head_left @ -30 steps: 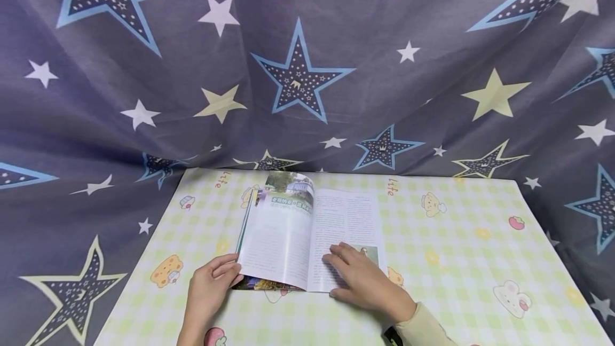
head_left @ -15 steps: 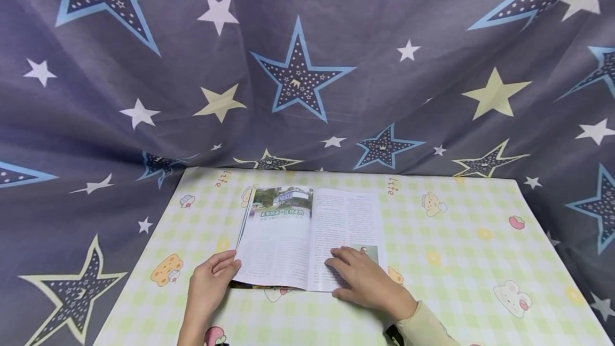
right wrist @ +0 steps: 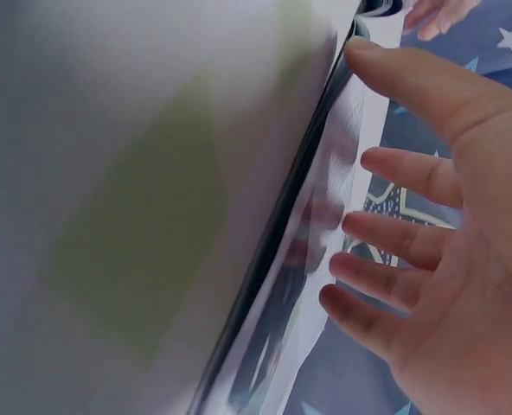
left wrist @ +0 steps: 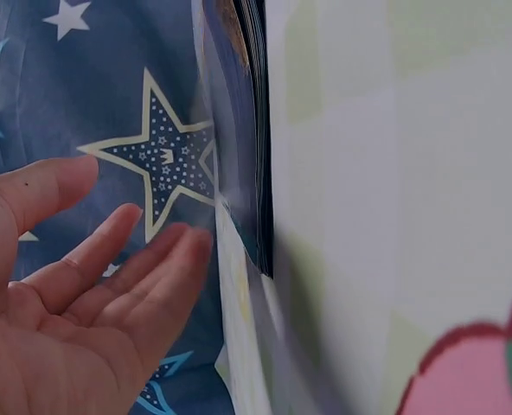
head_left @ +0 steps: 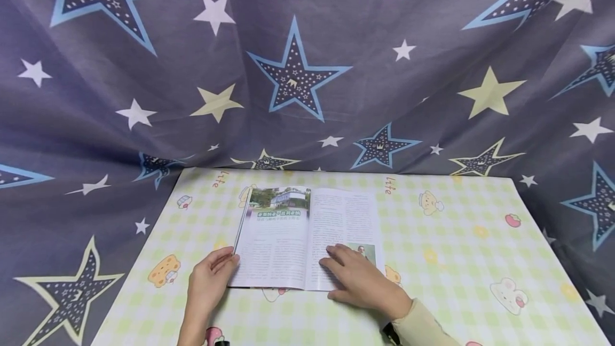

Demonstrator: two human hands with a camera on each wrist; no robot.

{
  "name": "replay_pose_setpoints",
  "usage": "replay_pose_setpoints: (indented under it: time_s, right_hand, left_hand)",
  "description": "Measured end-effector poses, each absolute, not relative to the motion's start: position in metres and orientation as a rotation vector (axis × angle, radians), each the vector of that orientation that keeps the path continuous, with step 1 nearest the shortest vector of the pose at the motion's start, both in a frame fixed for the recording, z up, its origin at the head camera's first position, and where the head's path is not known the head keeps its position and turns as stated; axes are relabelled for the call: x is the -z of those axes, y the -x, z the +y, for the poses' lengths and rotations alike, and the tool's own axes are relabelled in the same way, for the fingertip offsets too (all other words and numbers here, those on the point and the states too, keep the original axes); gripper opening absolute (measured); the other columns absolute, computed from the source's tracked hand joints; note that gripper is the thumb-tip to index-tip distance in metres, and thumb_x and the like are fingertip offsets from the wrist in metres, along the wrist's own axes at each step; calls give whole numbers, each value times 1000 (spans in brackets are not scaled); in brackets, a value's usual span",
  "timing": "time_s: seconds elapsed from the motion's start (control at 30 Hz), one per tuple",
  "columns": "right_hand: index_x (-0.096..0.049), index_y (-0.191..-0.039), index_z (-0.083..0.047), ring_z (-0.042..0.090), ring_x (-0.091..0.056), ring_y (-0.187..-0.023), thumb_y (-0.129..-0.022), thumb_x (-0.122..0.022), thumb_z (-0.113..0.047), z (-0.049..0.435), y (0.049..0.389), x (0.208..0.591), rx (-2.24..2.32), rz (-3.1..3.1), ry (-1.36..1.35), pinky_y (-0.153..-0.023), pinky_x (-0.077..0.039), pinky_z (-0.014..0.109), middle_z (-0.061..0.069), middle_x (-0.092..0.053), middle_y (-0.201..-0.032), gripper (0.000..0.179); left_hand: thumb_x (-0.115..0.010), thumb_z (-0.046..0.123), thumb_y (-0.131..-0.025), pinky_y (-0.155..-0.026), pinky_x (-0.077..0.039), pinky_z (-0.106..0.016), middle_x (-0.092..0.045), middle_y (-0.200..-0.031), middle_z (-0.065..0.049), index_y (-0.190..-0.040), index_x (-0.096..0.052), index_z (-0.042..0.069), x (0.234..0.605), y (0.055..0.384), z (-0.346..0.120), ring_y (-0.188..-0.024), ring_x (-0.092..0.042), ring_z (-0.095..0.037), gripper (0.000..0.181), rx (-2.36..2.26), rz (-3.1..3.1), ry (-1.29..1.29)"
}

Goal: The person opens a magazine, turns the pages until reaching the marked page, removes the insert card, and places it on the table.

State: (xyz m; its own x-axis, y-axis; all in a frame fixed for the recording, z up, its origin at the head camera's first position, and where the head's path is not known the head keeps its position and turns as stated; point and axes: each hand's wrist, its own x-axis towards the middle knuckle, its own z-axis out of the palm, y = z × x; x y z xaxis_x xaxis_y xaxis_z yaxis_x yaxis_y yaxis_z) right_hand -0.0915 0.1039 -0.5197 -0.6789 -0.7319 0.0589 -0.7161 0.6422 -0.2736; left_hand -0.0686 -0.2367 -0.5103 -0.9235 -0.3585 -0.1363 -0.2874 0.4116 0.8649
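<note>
An open magazine lies on the table, its left page topped by a photo of a house and its right page full of text with a small picture low down. My left hand is at the left page's lower outer edge. In the left wrist view, that hand has its thumb apart from its loosely bent fingers and nothing between them. Fingers spread, my right hand rests on the lower right page and covers part of the picture. The right wrist view shows its fingertips at the page surface.
A checked tablecloth with cartoon prints covers the table. Dark curtain fabric with stars hangs behind it and at both sides. A black band shows at my right wrist, by a pale sleeve.
The left page, raised and curved at first, has come down flat to the left and now covers the colourful page below it. Both hands stay in nearly the same place.
</note>
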Motion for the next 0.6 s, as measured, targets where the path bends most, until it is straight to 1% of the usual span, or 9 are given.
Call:
replay_pose_setpoints:
  time_s: [0.1, 0.23, 0.37, 0.47, 0.6]
  right_hand:
    - [-50, -144, -11, 39, -40, -138, -86, -76, -50, 96, 94, 520, 406, 2801, 1281, -111, -37, 52, 17, -44, -149, 75]
    - [-50, -143, -11, 37, -42, -137, -85, -76, -50, 89, 97, 521, 370, 2812, 1324, -111, -38, 50, 17, -47, -147, 75]
    - [-52, -141, -11, 33, -46, -133, -86, -75, -50, 88, 99, 521, 326, 2810, 1335, -109, -40, 50, 14, -50, -144, 71]
    - [-56, -137, -12, 30, -49, -131, -87, -75, -48, 88, 100, 520, 320, 2802, 1328, -107, -42, 49, 12, -53, -142, 65]
    - [-64, -129, -12, 27, -54, -127, -90, -74, -40, 92, 99, 518, 356, 2791, 1344, -105, -45, 48, 9, -58, -137, 49]
  left_hand:
    - [-71, 20, -94, -86, -56, -26, -68, -120, -19, -124, -68, 2, 512, 70, -237, -111, -66, -31, 35, 1558, -2575, -602]
    - [-71, 20, -94, -88, -56, -28, -68, -120, -18, -124, -68, 2, 514, 70, -236, -111, -66, -31, 35, 1563, -2575, -590]
    - [-71, 20, -94, -88, -56, -27, -69, -119, -17, -122, -69, 2, 513, 70, -235, -110, -67, -30, 34, 1542, -2583, -574]
    - [-71, 20, -94, -87, -56, -27, -69, -118, -17, -121, -69, 1, 512, 69, -234, -109, -67, -30, 34, 1530, -2583, -563]
    - [-71, 20, -94, -87, -56, -27, -70, -117, -17, -121, -69, 1, 512, 70, -234, -108, -68, -31, 33, 1527, -2579, -555]
